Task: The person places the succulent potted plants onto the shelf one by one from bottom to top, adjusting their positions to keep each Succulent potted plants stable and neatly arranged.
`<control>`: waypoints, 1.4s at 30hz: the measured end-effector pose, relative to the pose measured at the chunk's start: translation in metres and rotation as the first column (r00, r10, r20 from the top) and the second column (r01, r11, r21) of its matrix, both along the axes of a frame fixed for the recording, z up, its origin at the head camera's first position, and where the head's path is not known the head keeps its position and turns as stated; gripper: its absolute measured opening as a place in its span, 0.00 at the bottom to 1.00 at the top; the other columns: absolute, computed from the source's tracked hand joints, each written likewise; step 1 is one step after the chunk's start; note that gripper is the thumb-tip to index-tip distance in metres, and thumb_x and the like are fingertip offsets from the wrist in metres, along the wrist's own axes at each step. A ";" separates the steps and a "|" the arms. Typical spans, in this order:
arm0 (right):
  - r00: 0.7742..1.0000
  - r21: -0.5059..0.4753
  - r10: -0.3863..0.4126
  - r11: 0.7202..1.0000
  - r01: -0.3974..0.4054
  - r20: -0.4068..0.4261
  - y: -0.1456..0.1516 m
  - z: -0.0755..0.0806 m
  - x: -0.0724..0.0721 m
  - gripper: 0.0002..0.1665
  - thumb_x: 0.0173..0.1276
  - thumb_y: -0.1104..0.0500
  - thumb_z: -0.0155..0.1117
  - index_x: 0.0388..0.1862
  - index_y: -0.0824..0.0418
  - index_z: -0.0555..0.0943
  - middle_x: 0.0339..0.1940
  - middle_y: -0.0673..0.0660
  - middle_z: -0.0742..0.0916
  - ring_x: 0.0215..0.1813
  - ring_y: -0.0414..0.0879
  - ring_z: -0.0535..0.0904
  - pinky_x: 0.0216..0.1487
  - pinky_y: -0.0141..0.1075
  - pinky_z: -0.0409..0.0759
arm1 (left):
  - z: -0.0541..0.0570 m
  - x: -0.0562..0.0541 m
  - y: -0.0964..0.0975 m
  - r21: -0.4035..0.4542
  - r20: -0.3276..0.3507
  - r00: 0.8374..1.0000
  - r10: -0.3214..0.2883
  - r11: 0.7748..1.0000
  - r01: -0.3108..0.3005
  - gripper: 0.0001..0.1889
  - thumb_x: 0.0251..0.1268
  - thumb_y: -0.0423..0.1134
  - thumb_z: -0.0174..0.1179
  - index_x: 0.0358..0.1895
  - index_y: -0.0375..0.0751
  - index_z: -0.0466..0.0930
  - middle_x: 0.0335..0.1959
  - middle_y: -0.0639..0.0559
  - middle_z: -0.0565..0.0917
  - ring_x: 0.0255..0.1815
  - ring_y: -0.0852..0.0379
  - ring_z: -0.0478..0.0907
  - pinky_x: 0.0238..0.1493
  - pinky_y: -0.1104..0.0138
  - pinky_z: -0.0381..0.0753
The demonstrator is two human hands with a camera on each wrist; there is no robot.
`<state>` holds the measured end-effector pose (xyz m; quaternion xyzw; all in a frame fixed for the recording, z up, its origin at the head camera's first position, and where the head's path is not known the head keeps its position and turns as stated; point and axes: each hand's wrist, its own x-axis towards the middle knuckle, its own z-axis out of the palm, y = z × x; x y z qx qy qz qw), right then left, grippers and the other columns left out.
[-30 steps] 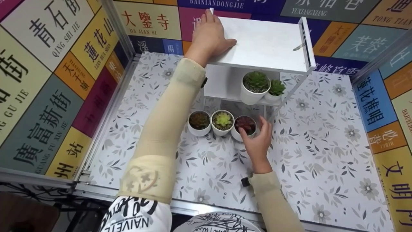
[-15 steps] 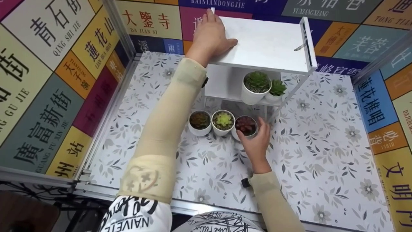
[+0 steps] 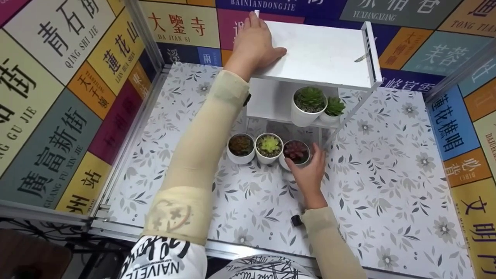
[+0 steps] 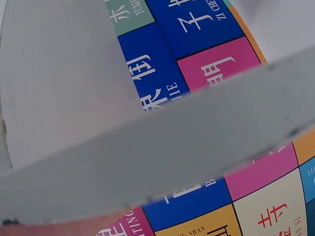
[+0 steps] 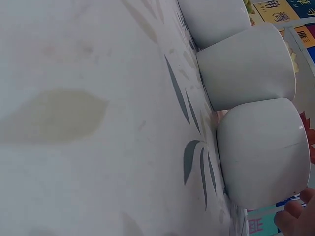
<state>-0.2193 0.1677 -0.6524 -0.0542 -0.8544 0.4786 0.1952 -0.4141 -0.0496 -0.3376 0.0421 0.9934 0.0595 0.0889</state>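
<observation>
A white shelf rack point(image 3: 321, 52) stands at the back, and my left hand point(image 3: 254, 44) rests on the left end of its top board, fingers straight over the edge and thumb spread inward. In the left wrist view a blurred pale bar point(image 4: 157, 142) crosses the frame. With thumb and fingers on opposite sides, my right hand point(image 3: 310, 172) holds a white-potted dark red succulent point(image 3: 297, 150), the right one of a row. Beside it stand a yellow-green succulent point(image 3: 269, 145) and a brownish one point(image 3: 241, 145). The right wrist view shows the held plant's white pot point(image 5: 263, 152) upright, fingertips by its rim.
On the rack's middle board, a large green succulent point(image 3: 309, 104) and a smaller one point(image 3: 332, 106) stand at the right end. The rack's slanted right leg point(image 3: 354, 104) comes down close behind the right hand. Sign-printed panels point(image 3: 116, 62) enclose the leaf-patterned table point(image 3: 372, 186).
My right thumb has shifted slightly left and down along the red succulent's pot, uncovering more of the plant. The left hand keeps its place on the rack.
</observation>
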 end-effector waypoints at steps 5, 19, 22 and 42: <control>0.999 -0.013 0.000 1.000 0.000 0.033 -0.002 -0.003 0.002 0.62 0.52 0.46 0.88 0.81 0.64 0.67 0.72 0.69 0.75 0.74 0.67 0.71 0.75 0.64 0.69 | 0.001 0.001 0.000 0.001 0.007 1.000 0.001 1.000 -0.001 0.59 0.75 0.75 0.41 0.85 0.30 0.29 0.88 0.33 0.28 0.91 0.41 0.32 0.91 0.53 0.32; 0.999 -0.033 0.006 0.999 -0.005 0.049 -0.001 -0.013 0.002 0.65 0.49 0.48 0.90 0.80 0.66 0.65 0.72 0.69 0.75 0.74 0.66 0.71 0.76 0.61 0.69 | -0.001 0.001 0.000 0.014 0.001 1.000 0.012 1.000 -0.012 0.59 0.75 0.75 0.43 0.85 0.30 0.30 0.88 0.34 0.28 0.91 0.41 0.33 0.91 0.54 0.33; 0.998 -0.043 0.020 0.999 -0.018 0.065 -0.001 -0.014 0.003 0.65 0.49 0.48 0.90 0.81 0.66 0.65 0.73 0.69 0.74 0.75 0.65 0.70 0.77 0.61 0.69 | -0.002 0.001 0.000 0.014 -0.001 1.000 0.013 1.000 -0.013 0.59 0.75 0.75 0.43 0.86 0.31 0.30 0.88 0.34 0.29 0.91 0.41 0.34 0.91 0.54 0.34; 0.988 -0.058 0.035 0.998 -0.026 0.149 0.004 -0.017 -0.002 0.65 0.48 0.46 0.90 0.81 0.62 0.66 0.73 0.67 0.75 0.74 0.64 0.71 0.76 0.59 0.69 | 0.000 0.003 0.001 0.002 -0.005 1.000 0.007 1.000 -0.007 0.59 0.76 0.75 0.42 0.85 0.30 0.30 0.88 0.34 0.29 0.91 0.41 0.34 0.91 0.54 0.34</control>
